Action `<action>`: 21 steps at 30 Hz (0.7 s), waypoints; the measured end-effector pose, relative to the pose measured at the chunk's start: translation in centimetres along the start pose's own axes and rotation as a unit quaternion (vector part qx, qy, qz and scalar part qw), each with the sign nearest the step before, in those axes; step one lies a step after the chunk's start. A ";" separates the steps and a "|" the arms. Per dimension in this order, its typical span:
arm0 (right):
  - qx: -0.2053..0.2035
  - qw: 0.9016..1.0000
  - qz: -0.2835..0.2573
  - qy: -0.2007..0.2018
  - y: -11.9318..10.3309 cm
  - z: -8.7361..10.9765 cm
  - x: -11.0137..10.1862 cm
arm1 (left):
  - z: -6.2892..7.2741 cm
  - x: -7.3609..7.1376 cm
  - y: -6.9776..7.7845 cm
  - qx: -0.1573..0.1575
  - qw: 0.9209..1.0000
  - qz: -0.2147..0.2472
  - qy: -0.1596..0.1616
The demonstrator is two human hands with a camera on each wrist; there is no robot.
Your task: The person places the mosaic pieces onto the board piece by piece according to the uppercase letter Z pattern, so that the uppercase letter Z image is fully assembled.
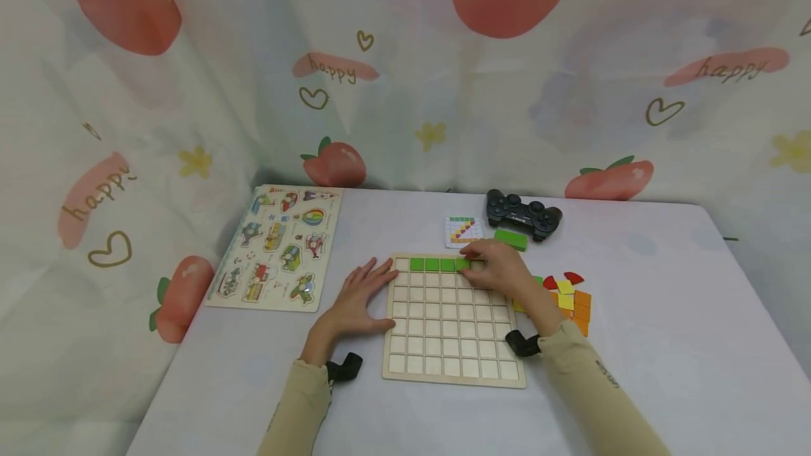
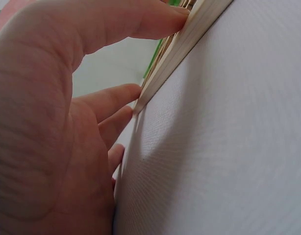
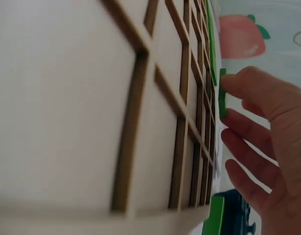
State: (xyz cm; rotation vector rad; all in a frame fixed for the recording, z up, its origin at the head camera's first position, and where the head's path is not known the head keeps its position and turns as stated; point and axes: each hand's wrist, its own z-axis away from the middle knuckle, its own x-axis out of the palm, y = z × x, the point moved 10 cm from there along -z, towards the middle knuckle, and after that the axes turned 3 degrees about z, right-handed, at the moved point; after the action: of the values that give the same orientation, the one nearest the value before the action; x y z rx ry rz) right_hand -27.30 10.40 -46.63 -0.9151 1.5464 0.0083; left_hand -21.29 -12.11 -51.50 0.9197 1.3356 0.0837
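Note:
A wooden grid board [image 1: 450, 329] lies on the table, with several green square tiles [image 1: 432, 264] along its far row. At the board's left edge, my left hand [image 1: 356, 301] has its fingers spread; in the left wrist view its thumb and fingertips touch the wooden side. Over the far row, my right hand [image 1: 500, 267] pinches a green tile [image 3: 222, 93] between thumb and forefinger. In the right wrist view that tile stands on edge just above the board, its other fingers loosely bent. Part of the far row is hidden under the right hand.
Right of the board lie loose orange tiles [image 1: 581, 305], yellow tiles [image 1: 565, 288] and red pieces [image 1: 574, 278], partly behind the right forearm. Beyond the board are a pattern card [image 1: 463, 229], a green block [image 1: 510, 240] and a black game controller [image 1: 523, 214]. A picture puzzle board [image 1: 275, 248] lies left.

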 end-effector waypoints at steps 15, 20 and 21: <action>0.083 0.996 -0.014 -0.035 1.9 0.7 -0.7 | 0.0 0.0 -0.1 -0.002 1.000 0.003 -0.001; 0.128 0.990 -0.023 -0.048 4.8 3.2 -2.8 | 0.1 -0.2 0.2 0.005 1.000 0.005 0.001; 0.131 0.990 -0.026 -0.049 5.3 3.8 -3.3 | 0.1 -0.3 0.2 0.005 1.000 0.004 0.000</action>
State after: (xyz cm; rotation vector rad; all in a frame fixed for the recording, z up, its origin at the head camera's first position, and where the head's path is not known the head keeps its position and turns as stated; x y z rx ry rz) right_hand -27.34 17.67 -47.30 -0.7348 1.3933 -0.1820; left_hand -21.22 -12.15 -51.12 0.9342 1.3335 0.0838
